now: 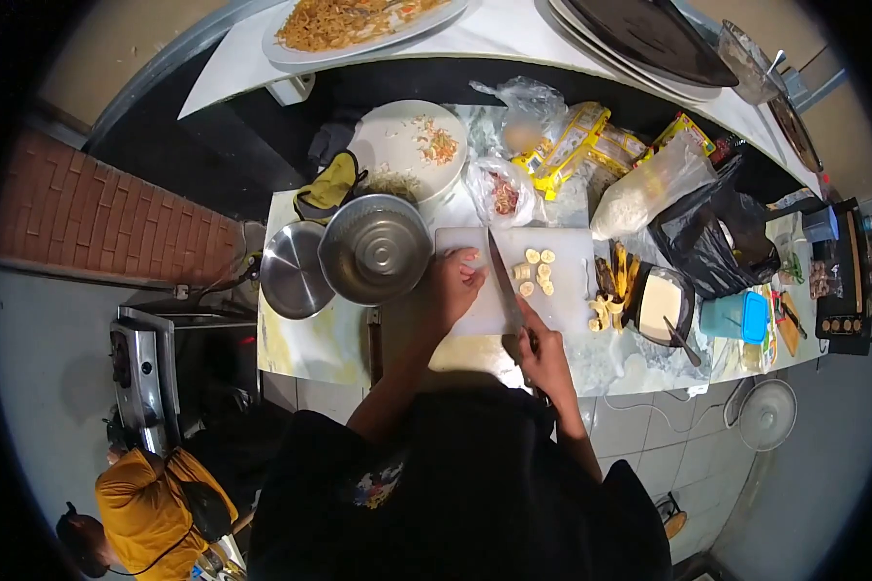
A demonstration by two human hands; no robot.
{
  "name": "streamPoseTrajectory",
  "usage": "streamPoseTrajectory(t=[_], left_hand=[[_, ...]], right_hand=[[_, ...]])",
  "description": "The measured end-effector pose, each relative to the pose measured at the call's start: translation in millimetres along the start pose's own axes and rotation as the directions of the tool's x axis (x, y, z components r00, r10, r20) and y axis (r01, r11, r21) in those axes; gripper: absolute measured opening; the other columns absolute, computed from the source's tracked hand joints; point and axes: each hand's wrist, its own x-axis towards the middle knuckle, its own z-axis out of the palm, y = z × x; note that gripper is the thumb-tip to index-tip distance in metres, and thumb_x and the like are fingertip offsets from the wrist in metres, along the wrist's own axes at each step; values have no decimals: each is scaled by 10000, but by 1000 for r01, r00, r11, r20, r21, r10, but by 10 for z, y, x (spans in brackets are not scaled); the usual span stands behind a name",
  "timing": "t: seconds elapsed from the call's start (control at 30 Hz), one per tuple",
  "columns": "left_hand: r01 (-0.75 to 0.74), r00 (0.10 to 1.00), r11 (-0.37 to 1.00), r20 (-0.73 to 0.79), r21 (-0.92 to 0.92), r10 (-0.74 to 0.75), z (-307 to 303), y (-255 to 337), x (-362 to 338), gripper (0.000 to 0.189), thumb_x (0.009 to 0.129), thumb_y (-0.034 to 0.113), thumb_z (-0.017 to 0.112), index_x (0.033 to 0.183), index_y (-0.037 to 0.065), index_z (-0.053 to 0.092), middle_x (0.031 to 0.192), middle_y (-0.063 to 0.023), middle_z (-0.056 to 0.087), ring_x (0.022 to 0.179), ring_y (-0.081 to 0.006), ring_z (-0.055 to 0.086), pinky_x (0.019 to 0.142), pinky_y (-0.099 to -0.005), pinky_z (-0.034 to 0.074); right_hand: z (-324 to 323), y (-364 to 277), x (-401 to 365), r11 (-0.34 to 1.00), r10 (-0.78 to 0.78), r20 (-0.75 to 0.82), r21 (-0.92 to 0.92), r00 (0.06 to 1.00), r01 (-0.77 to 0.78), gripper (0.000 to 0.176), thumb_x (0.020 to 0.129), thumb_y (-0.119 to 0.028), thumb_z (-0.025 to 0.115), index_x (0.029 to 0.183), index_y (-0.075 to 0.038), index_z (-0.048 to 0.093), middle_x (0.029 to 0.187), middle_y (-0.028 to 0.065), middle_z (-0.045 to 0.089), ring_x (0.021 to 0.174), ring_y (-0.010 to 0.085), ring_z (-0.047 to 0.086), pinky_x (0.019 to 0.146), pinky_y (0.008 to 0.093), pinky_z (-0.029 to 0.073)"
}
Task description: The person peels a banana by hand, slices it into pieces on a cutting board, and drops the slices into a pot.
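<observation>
Up on the white shelf (223,85), a platter (331,59) of brown food and a dark tray (654,39) over stacked plates (576,29). Below, a white plate (376,136) with shredded vegetables (438,145), beside a yellow-and-black cloth (329,191). Nearer, a steel pot (347,242) overlapping a shallow pan (286,276). Toward the right, yellow packets (574,150) and a black bag (712,237). Lower left, near a stove (143,373), a person (150,504) in mustard.

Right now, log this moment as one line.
left hand: at left side of cutting board, grasp unclear | right hand: holds knife | banana slices: on board, right of knife
</observation>
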Motion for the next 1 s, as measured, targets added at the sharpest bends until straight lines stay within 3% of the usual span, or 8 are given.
streamPoseTrajectory(t=[0.23, 0.3, 0.43, 0.5, 0.53, 0.63, 0.7, 1.0], left_hand=[[124, 991, 992, 53, -25, -122, 89, -156, -15, 389, 753, -12, 747, 1123, 23, 632, 1045, -145, 615, 791, -208, 655, 656, -295, 573], [-72, 995, 997, -68, 39, 75, 104, -213, -54, 427, 759, -2, 746, 1159, 42, 607, 1088, -124, 581, 827, -211, 623, 646, -298, 567], [-130, 987, 985, -75, 115, 139, 52, -82, -113, 477, 766, -6, 735, 1208, 62, 567, 1114, -116, 552, 856, -214, 594, 661, -287, 558], [-99, 994, 992, 51, 80, 95, 3, -21, -113, 524, 808, -6, 703, 1285, 74, 502, 1130, -112, 549, 884, -209, 595, 700, -285, 554], [-95, 995, 992, 46, 83, 91, 12, -36, -119, 524, 808, -6, 703, 1285, 74, 502, 1130, -112, 549, 884, -209, 595, 700, -285, 554], [68, 995, 971, 84, -229, -50, 99, -176, -109, 533, 875, -14, 638, 1354, 82, 426, 1175, -123, 547, 947, -192, 606, 770, -302, 556], [187, 981, 792, 158, -581, -116, 118, -245, -92, 519, 929, -21, 563, 1398, 85, 369, 1206, -142, 553, 1027, -184, 606, 823, -330, 559], [488, 873, 599, 343, -635, -348, 23, -173, -40, 510, 939, 12, 557, 1413, 54, 374, 1161, -119, 578, 1061, -192, 595, 957, -375, 507]], right_hand=[[8, -60, -25, 994, 108, 75, 10, 991, -109, 551, 903, 39, 518, 1436, -93, 484, 635, 88, 472, 566, 92, 409, 543, 262, 401], [70, 61, -46, 996, 46, 31, 79, 998, -48, 536, 915, 28, 513, 1438, -83, 480, 628, 49, 487, 568, 77, 402, 536, 237, 380], [120, 200, -45, 989, -12, -12, 148, 1000, 14, 518, 948, 16, 501, 1455, -84, 464, 610, 5, 516, 522, 58, 403, 495, 214, 357], [67, 149, -31, 882, 198, 160, 402, 967, -247, 502, 980, 0, 492, 1471, -94, 445, 618, -17, 550, 470, 44, 426, 445, 207, 338], [27, 107, -15, 882, 196, 166, 402, 966, -248, 502, 980, 0, 492, 1471, -94, 445, 618, -17, 550, 470, 44, 426, 445, 207, 338], [-48, 48, 58, 812, 262, 279, 454, 924, -368, 491, 987, -22, 481, 1472, -89, 440, 610, -10, 559, 473, 46, 474, 446, 219, 374], [-30, 89, 68, 804, 248, 265, 480, 932, -350, 481, 996, -33, 508, 1469, -90, 442, 579, 5, 571, 406, 46, 441, 403, 223, 333], [-72, 44, 63, 765, 304, 308, 485, 902, -424, 479, 997, -37, 514, 1467, -90, 441, 562, 13, 567, 385, 50, 428, 390, 229, 326]])
